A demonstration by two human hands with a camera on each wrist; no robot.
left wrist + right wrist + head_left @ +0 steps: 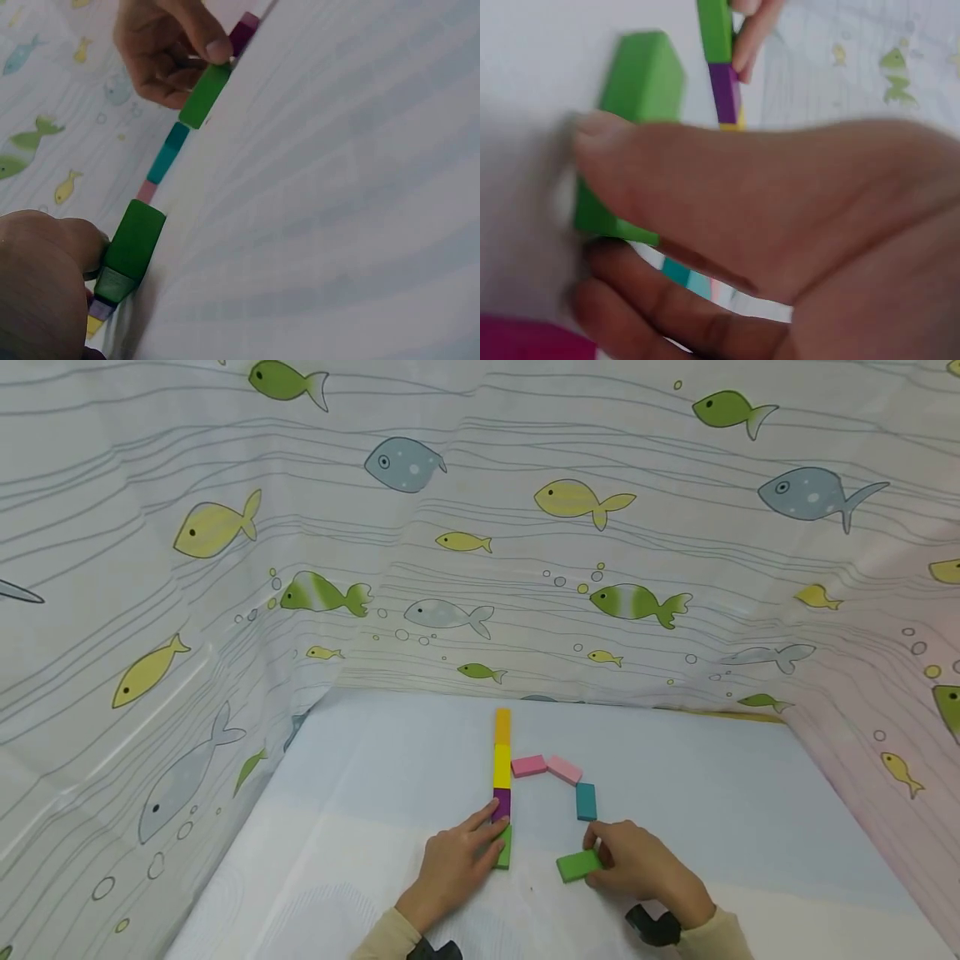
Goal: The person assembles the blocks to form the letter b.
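Note:
Bright wooden-looking blocks form a straight column in the head view: orange (503,727), yellow (502,767), purple (502,802) and green (505,850). My left hand (456,867) rests on the lower part of this column, its fairly straight fingers touching the purple and green blocks. A second green block (577,866) is pinched between the thumb and fingers of my right hand (637,864). From the column's right side, a pink block (528,766), a light pink block (564,769) and a teal block (587,802) curve round towards the held one.
A magenta block (532,341) lies near my right hand, hidden behind that hand in the head view. The white table (705,793) is bordered by a fish-patterned curtain (525,610) at the back and sides.

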